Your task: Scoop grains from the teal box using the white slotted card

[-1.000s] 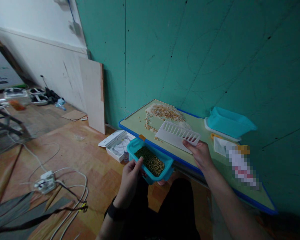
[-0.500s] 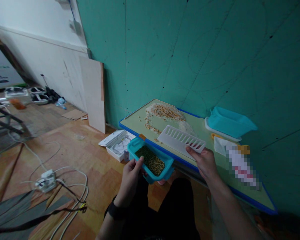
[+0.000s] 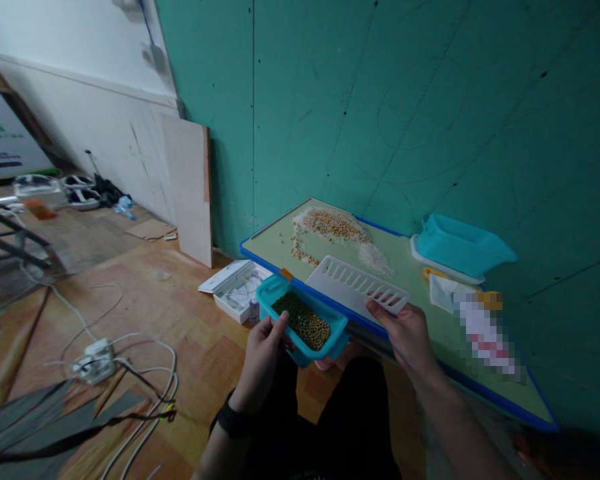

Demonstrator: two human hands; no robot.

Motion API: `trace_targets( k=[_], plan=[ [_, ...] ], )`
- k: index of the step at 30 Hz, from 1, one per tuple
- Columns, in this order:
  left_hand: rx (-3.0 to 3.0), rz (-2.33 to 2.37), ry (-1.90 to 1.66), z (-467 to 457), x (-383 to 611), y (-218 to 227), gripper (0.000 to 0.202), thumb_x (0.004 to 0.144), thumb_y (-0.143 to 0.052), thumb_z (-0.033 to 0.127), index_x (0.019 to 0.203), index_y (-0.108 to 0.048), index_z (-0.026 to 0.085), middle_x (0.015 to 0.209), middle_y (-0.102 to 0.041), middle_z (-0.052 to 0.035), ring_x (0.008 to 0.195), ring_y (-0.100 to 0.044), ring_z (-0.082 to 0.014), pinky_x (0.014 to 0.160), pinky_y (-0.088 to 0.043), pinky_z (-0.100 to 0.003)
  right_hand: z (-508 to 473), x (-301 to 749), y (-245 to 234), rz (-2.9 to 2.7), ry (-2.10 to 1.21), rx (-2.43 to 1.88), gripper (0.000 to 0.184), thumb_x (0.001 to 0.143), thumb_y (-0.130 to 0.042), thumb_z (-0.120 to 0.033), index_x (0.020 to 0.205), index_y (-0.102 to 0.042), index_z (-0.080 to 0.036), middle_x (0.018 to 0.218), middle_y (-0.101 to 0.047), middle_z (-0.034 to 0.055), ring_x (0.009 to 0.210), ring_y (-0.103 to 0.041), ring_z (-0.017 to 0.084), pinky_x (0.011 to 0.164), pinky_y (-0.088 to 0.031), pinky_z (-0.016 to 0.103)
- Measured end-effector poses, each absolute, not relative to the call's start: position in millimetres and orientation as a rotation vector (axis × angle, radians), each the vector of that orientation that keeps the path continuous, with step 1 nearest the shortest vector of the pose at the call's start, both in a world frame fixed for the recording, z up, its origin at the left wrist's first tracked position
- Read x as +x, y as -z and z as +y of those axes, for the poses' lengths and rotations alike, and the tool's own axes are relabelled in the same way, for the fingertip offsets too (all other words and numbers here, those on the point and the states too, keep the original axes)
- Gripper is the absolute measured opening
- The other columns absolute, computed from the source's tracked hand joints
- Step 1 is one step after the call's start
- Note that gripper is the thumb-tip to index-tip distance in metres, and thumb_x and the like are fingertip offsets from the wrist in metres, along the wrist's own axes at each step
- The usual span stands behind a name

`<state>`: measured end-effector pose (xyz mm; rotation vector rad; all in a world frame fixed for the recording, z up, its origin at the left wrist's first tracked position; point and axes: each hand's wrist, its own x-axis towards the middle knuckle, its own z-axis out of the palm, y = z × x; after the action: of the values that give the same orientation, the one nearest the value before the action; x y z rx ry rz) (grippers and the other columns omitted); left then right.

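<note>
My left hand is closed on the near rim of a blue plastic container, its thumb over the edge. Inside lie green beans and yellow soybeans. The container sits at the table's front edge, just below it. In my right hand is a white slotted plastic plate, gripped at its right end. It is tilted, its left end over the table's edge by the container. Behind it, soybeans and white grains lie scattered on the pale table top.
A larger blue basket stands at the table's back right, near a white packet. An opened white box lies on the floor left of the table. A power strip and cables spread further left. The green wall rises behind.
My right hand has drawn the slotted plate left and toward me, so its left end now reaches the table edge beside the container. My left hand keeps its hold.
</note>
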<state>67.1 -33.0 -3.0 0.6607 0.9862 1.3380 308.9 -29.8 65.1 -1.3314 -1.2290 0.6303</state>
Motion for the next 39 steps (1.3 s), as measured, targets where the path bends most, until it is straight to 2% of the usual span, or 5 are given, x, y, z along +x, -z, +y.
trace_targets(
  k=[7,15,18,23,39],
  plan=[
    [0.687,1.022,-1.342,-32.5,62.5,5.6,0.053,0.064,-0.086,0.063,0.062,-0.057,0.018,0.048,-0.060,0.0025,0.043,-0.055,-0.0104,0.046,-0.043,-0.020,-8.4,312.8,-64.5,-1.236,-0.529,-1.383,0.039,0.071,-0.082,-0.054,0.090,-0.080,-0.020,0.093,-0.080,0.0085,0.091,-0.075,0.032,0.091,-0.057,0.047],
    [0.680,0.978,-1.344,-30.6,59.4,2.3,0.053,0.064,-0.087,0.062,0.059,-0.057,0.018,0.047,-0.059,0.0020,0.043,-0.054,-0.0109,0.046,-0.043,-0.021,-14.0,317.5,-67.0,-1.148,-0.743,-1.283,0.039,0.066,-0.087,-0.051,0.090,-0.080,-0.020,0.095,-0.080,0.0085,0.098,-0.073,0.032,0.095,-0.055,0.047],
    [0.695,0.973,-1.351,-30.7,59.8,4.0,0.053,0.065,-0.086,0.062,0.059,-0.057,0.018,0.046,-0.059,0.0024,0.042,-0.054,-0.0102,0.045,-0.042,-0.020,-4.7,325.1,-68.0,-1.038,-0.658,-1.252,0.047,0.065,-0.088,-0.050,0.098,-0.078,-0.018,0.104,-0.079,0.0090,0.106,-0.071,0.031,0.101,-0.051,0.048],
    [0.707,0.983,-1.332,-30.9,60.6,7.7,0.052,0.066,-0.085,0.062,0.062,-0.057,0.018,0.048,-0.060,0.0024,0.043,-0.054,-0.0103,0.045,-0.042,-0.020,13.2,333.1,-66.4,-1.050,-0.503,-1.344,0.047,0.067,-0.086,-0.051,0.099,-0.078,-0.017,0.103,-0.079,0.0096,0.106,-0.071,0.031,0.101,-0.051,0.047],
    [0.703,0.989,-1.320,-32.3,60.7,9.9,0.051,0.068,-0.085,0.061,0.061,-0.057,0.018,0.049,-0.060,0.0013,0.044,-0.055,-0.0113,0.045,-0.042,-0.021,18.5,328.2,-65.1,-1.056,-0.681,-1.289,0.049,0.063,-0.089,-0.049,0.100,-0.079,-0.018,0.107,-0.079,0.0084,0.108,-0.071,0.031,0.102,-0.051,0.046]
  ],
)
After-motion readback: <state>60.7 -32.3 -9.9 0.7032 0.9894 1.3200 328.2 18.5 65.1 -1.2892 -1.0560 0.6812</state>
